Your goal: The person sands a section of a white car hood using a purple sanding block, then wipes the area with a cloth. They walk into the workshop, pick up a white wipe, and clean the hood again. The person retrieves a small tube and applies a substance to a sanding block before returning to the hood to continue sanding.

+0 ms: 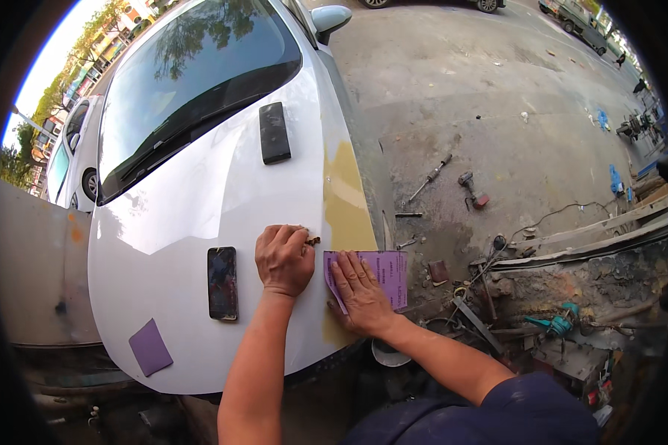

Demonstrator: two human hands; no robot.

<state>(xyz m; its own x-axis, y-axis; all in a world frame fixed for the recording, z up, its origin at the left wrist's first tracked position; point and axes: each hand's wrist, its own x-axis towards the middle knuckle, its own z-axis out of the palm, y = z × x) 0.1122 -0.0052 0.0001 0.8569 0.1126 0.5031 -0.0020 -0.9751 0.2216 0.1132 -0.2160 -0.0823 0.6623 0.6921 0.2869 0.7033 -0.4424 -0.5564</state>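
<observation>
My left hand (pixel 284 259) is curled closed on the white hood (pixel 163 289), with a small dark, crumpled bit beside its fingers; what it grips is too small to make out. My right hand (pixel 358 297) lies flat on a purple sanding sheet (pixel 393 278), over the lower part of a tan filler patch (pixel 344 200) along the hood's edge. A cracked-screen phone (pixel 222 283) lies left of my left hand. Another dark rectangular item (pixel 274 132) rests higher on the hood. A loose purple sheet (pixel 151 347) sits near the lower left.
Right of the car, hand tools (pixel 434 173), a power tool (pixel 473 189) and wrenches are scattered on concrete, with cords, boards (pixel 594 222), a bucket (pixel 390 354) and teal tools (pixel 557 322). Other vehicles (pixel 74 152) stand behind; a distant person (pixel 620 59) is at upper right.
</observation>
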